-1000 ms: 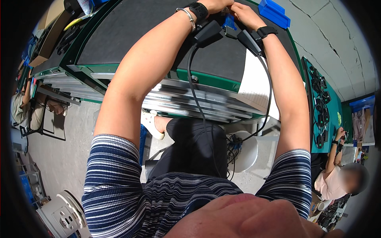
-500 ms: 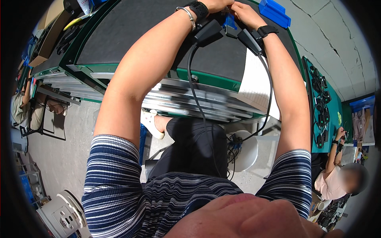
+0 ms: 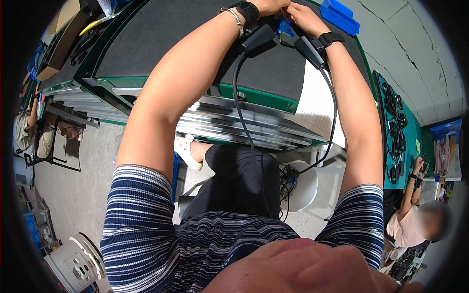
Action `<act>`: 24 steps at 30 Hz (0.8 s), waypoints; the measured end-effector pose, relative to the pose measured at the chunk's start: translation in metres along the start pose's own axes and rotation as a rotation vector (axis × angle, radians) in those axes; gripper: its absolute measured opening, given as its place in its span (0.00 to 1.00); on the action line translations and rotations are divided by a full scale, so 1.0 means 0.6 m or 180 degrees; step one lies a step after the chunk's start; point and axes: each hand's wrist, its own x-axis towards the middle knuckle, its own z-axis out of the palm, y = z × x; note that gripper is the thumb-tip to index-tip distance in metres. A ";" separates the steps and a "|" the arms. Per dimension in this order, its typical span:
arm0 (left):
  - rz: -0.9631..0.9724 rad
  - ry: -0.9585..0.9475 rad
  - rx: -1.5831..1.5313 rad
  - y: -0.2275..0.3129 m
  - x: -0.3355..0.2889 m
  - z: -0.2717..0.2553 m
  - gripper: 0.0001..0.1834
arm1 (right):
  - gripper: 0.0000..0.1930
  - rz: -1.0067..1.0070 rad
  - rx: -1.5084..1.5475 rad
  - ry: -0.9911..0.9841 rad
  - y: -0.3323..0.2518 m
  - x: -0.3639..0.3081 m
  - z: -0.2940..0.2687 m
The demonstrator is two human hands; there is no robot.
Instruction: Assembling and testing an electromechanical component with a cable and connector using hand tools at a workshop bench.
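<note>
At the top edge of the view my left hand [image 3: 269, 7] and my right hand [image 3: 305, 18] meet over the dark bench mat [image 3: 141, 46]. Both have their fingers drawn together at the tips. Whatever they pinch is too small or cut off to make out. A small blue object with a dark lower part [image 3: 285, 27] sits just below the fingertips, beside my right hand; whether it is touched cannot be seen. Each wrist wears a black strap, and a black cabled box hangs by each: the left box [image 3: 258, 41] and the right box [image 3: 309, 52].
Lined paper [image 3: 315, 102] lies by my right forearm. A blue bin [image 3: 340, 17] stands at the mat's far right. Black cables [image 3: 236, 97] run down past my lap towards a white bucket [image 3: 302, 188]. Another person [image 3: 408, 224] works at right, near a green table [image 3: 408, 132] with black devices.
Both hands have shifted very slightly to the right, still together at the fingertips. The blue object appears a touch farther right.
</note>
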 end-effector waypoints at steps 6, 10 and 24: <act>0.0013 0.0038 0.0083 0.002 0.000 -0.001 0.20 | 0.15 0.0021 -0.0047 0.0020 0.004 0.003 -0.001; 0.0032 0.0000 0.0068 0.001 0.001 -0.001 0.20 | 0.15 -0.0089 -0.0029 -0.0025 0.004 0.002 -0.001; 0.0068 0.0134 0.0130 -0.005 0.006 0.004 0.20 | 0.16 -0.0065 -0.0039 -0.0040 0.007 0.003 -0.001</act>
